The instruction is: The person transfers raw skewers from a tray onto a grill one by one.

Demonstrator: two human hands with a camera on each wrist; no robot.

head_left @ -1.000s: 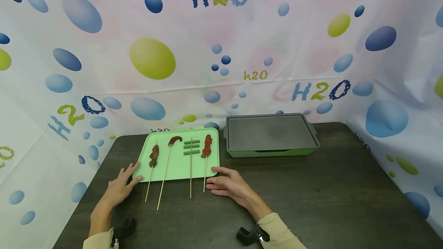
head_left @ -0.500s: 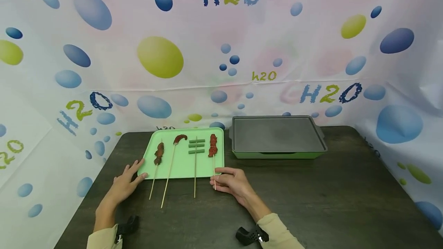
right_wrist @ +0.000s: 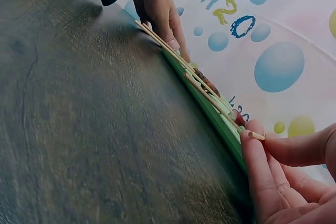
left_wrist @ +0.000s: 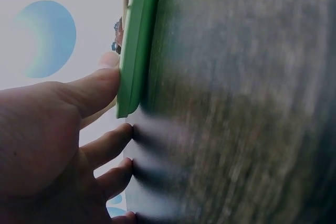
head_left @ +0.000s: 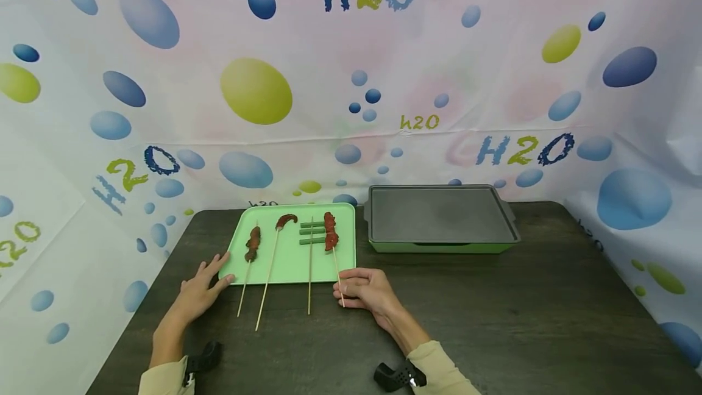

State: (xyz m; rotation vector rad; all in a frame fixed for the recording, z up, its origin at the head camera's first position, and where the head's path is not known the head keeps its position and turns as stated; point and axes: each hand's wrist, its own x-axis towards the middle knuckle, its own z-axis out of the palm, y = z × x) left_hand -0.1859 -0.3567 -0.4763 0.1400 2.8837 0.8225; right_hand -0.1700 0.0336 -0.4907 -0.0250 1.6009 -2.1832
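Head view: the red meat skewer [head_left: 331, 240] is now pinched at its stick end by the right hand [head_left: 366, 290], and compared with 0.5 s ago its meat end has been swung slightly left and appears raised off the green tray [head_left: 287, 264]; this is judged to be the start of a lift. The right hand's grip is closed on the stick between thumb and index finger, as is confirmed in the right wrist view [right_wrist: 256, 136]. The left hand [head_left: 200, 290] is laid flat on the counter [head_left: 493, 309], fingers straight, touching the tray's near-left corner. 3 other skewers are left lying across the tray. A grill plate [head_left: 441, 215] is set just beside the tray.
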